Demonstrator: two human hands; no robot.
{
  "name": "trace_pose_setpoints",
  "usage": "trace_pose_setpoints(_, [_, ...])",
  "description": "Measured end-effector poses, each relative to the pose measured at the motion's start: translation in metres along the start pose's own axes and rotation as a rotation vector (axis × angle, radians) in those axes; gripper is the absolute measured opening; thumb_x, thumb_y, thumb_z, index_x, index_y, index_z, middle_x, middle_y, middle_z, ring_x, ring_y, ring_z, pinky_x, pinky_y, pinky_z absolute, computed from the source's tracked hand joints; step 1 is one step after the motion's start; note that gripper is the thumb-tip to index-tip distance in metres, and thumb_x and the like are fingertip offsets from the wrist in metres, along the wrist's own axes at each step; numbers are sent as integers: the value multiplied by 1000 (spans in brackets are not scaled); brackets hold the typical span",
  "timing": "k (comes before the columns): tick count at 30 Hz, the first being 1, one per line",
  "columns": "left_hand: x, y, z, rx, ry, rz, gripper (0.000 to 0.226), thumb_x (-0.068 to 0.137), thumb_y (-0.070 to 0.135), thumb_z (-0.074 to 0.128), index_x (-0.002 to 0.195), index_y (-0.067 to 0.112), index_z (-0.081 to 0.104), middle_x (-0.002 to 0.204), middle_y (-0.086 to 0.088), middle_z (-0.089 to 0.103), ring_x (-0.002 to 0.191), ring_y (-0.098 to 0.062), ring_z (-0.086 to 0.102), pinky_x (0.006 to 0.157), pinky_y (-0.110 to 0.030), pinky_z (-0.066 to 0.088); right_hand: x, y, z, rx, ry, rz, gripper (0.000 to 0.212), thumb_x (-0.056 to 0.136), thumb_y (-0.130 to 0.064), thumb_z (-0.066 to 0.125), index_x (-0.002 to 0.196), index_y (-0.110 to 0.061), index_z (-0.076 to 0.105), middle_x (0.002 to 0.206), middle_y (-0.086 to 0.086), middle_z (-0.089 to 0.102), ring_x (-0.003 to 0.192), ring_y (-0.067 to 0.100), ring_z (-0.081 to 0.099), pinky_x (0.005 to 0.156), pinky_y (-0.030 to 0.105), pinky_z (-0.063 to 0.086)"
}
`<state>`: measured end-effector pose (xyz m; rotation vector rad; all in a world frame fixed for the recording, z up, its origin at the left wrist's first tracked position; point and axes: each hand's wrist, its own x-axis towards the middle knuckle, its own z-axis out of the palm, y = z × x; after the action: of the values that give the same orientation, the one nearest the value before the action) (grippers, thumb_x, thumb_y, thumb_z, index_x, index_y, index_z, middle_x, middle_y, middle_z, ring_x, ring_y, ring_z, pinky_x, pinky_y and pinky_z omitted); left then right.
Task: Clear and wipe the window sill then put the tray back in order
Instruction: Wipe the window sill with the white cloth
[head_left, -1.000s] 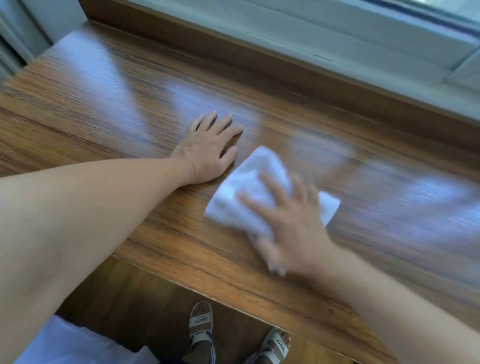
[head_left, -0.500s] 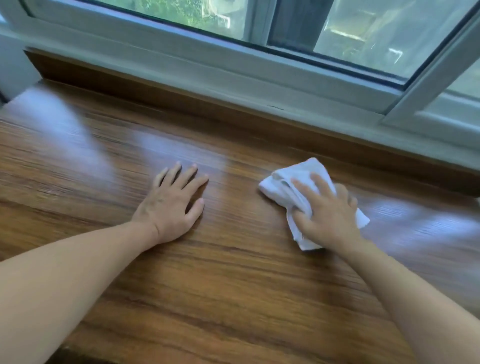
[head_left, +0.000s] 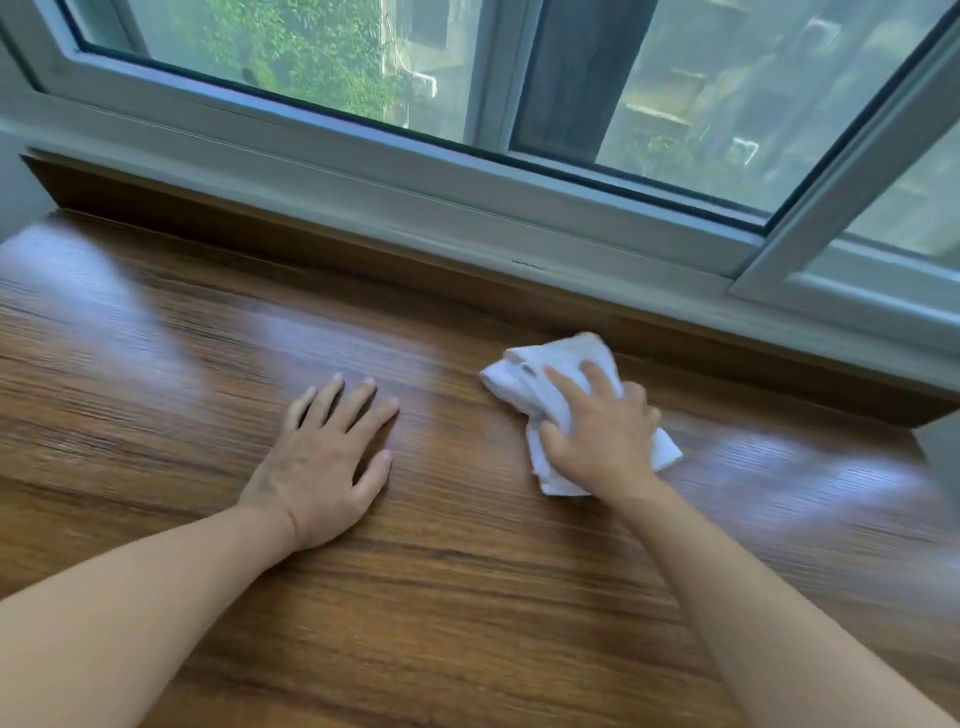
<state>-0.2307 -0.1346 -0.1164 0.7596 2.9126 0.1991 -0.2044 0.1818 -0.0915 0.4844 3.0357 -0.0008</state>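
My left hand (head_left: 324, 462) lies palm-down, fingers spread and holding nothing, flat on the wooden window sill (head_left: 467, 597), in the same place as half a second ago. My right hand (head_left: 597, 436) presses on the white cloth (head_left: 535, 384), fingers curled over its bunched folds; it has moved slightly farther toward the window frame (head_left: 467, 208). The cloth protrudes beyond my fingertips on the far side, near the sill's rear edge.
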Motion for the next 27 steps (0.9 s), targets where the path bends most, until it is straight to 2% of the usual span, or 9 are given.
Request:
trace_pose_setpoints(2, [0,-1,2,1,7,8,72,95,61,11,161,35,25,172,0,19,159,-29,7,128,-48,4,10,29,-4,46,23,273,62,88,-60,44,149,-56,35,162,-4,30,124,43,40,104,54,33])
trace_pose_setpoints(4, [0,-1,2,-5,18,11,72,95,60,12,160,34,27,171,-1,21,159,-30,10,128,-48,6,21,21,-5,85,48,481,58,89,-56,47,146,-51,39,157,1,35,122,44,41,102,54,33])
trace_pose_setpoints(7, [0,-2,1,-5,7,16,74,94,61,10,161,35,25,171,0,19,159,-29,8,128,-47,5,29,-27,-1,70,42,502,59,90,-53,42,148,-47,35,149,9,38,123,47,39,102,56,33])
trace_pose_setpoints(10, [0,-4,2,0,10,21,73,94,61,9,160,36,25,171,1,18,159,-28,7,128,-47,4,22,-53,3,70,47,315,58,88,-53,42,145,-51,33,152,6,35,122,46,38,102,57,31])
trace_pose_setpoints(15, [1,-1,1,3,10,11,76,91,63,7,160,36,25,171,3,18,159,-27,5,129,-46,2,-3,-27,1,0,13,-86,66,90,-59,45,152,-59,24,166,-2,24,131,43,34,108,57,25])
trace_pose_setpoints(17, [0,1,1,19,6,3,77,90,64,6,161,37,23,172,3,17,159,-27,4,128,-46,1,-19,-16,1,5,-1,-205,70,86,-63,41,153,-60,23,168,-4,22,134,41,32,111,58,23])
trace_pose_setpoints(19, [-1,3,1,32,5,-9,77,90,63,5,161,36,23,171,2,18,159,-27,6,128,-46,2,-40,-11,4,14,-1,-267,73,81,-64,39,152,-60,27,167,-5,26,132,40,35,110,58,27])
trace_pose_setpoints(23, [0,6,1,62,20,-17,79,91,62,5,161,33,25,171,0,21,158,-30,10,127,-47,4,-91,-7,13,47,17,-381,71,75,-61,48,146,-58,41,158,-3,41,120,40,45,97,55,37])
trace_pose_setpoints(27, [-3,11,-5,153,-40,-13,67,101,56,11,162,29,18,171,-6,16,157,-34,10,127,-49,8,-153,-2,10,84,20,-515,72,71,-57,54,142,-56,46,153,-4,42,117,36,45,93,51,37])
